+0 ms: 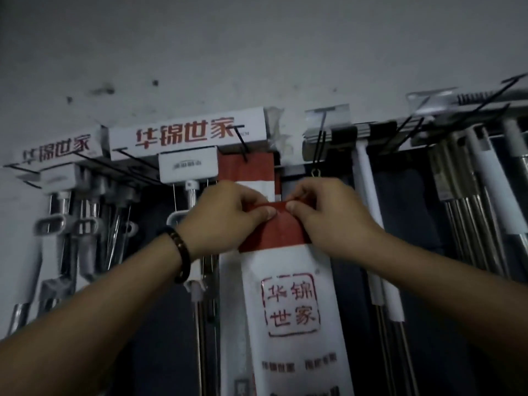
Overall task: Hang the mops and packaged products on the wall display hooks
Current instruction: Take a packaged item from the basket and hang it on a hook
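Two bare hands pinch the red top flap of a long white packaged product (288, 304) held up against the wall display. The left hand (225, 215) and right hand (328, 215) each close thumb and fingers on the flap, just below a black hook (241, 144); another package (245, 170) hangs behind.

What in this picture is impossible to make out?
- Hang hole of the held package, head view: both hands cover its red top.
- Package bottom: cut off by the lower edge.
- Small print under its red seal: blurred.
- Label on the white box: too blurry.
- Mop handles at right: dim, lower ends hidden.
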The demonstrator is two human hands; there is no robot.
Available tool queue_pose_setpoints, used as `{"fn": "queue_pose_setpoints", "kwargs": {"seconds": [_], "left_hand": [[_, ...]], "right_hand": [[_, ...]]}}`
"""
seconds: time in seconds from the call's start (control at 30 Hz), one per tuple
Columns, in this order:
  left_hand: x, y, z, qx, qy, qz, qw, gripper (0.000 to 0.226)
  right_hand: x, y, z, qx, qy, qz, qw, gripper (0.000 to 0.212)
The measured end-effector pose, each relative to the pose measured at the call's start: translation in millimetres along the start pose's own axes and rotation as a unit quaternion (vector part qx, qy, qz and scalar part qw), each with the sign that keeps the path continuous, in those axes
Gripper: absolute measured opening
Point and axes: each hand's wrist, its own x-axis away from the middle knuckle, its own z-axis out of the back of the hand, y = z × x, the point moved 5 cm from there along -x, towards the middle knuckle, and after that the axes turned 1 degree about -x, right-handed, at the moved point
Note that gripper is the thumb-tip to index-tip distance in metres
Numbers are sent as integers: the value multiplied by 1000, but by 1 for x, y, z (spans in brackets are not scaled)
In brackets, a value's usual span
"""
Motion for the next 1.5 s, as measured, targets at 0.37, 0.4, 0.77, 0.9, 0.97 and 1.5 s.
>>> {"fn": "queue_pose_setpoints", "kwargs": {"seconds": [0.37, 0.4, 0.77, 0.9, 0.97, 1.5], "left_hand": [[-97, -54, 77, 45, 93, 14, 995, 18], [-104, -61, 79, 52, 98, 19, 994, 17], [-140, -102, 61, 0, 149, -18, 989, 21], [-142, -98, 61, 12, 169, -37, 985, 22], [-145, -96, 60, -11, 169, -34, 985, 23], [-114, -104, 29, -63, 268, -29, 961, 42]], "right_hand": [[-135, -53, -27, 49, 99, -5, 994, 11], [-143, -53, -32, 51, 107, -11, 993, 11], [-176, -31, -66, 73, 142, -74, 984, 14], [-178, -26, -59, 44, 153, -80, 984, 17], [-179, -23, -61, 49, 153, -85, 983, 15], [-140, 12, -53, 92, 159, 8, 983, 36]]}}
